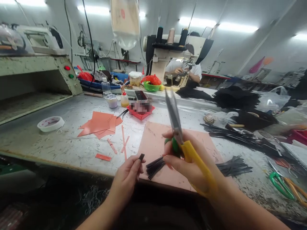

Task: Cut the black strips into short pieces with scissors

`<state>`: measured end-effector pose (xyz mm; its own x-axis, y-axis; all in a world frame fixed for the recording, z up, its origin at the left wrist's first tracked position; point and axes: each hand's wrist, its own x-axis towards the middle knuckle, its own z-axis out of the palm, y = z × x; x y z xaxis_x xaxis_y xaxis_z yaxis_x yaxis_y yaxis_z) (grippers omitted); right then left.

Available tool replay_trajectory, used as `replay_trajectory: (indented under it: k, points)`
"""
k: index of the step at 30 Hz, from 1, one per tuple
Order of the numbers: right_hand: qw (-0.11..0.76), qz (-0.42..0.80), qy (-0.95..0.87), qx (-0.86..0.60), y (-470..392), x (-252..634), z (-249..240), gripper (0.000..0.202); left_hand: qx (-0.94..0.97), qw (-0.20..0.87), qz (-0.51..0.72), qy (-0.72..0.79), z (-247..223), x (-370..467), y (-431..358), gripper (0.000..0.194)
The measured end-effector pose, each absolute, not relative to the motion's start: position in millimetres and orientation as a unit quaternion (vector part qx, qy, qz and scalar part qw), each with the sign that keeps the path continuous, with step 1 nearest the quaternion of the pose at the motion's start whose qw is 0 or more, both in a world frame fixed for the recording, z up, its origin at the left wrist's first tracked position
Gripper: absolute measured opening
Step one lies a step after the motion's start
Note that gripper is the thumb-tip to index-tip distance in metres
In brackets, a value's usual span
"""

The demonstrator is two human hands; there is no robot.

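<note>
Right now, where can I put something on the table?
Between the tape roll, orange sheets and table's front edge; also a small patch right of the red tray. The right side is crowded: black strips, scissors, plastic bag.

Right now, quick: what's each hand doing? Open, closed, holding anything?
Left hand: closed, pinching a small black strip between thumb and fingers.
Right hand: closed around scissors, blades pointing up.
</note>
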<state>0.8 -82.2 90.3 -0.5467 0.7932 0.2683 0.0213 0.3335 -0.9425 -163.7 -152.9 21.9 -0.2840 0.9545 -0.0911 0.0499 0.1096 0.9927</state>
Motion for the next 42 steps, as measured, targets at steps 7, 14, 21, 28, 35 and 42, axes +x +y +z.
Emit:
replay_trajectory:
  k: [7, 14, 21, 28, 35, 42]
  points:
    - [0.495, 0.629, -0.54, -0.258, -85, -8, 93, 0.04, 0.447, 0.394, 0.621, 0.509, 67, -119, -131, 0.025]
    - [0.581, 0.545, -0.528, -0.293, -103, -4, 81, 0.039, 0.476, 0.38, 0.614, 0.502, 67, -104, -135, 0.025]
    - [0.588, 0.569, -0.512, -0.262, -107, 7, 75, 0.046, 0.497, 0.355, 0.626, 0.484, 66, -93, -141, 0.027]
    - [0.616, 0.527, -0.532, -0.246, -111, 10, 78, 0.036, 0.526, 0.338, 0.595, 0.506, 68, -93, -148, 0.034]
    - [0.575, 0.561, -0.547, -0.234, -109, 13, 89, 0.039, 0.565, 0.294, 0.555, 0.535, 69, -99, -146, 0.033]
    - [0.562, 0.601, -0.511, -0.248, -109, 10, 100, 0.041, 0.599, 0.242, 0.564, 0.514, 70, -99, -146, 0.032]
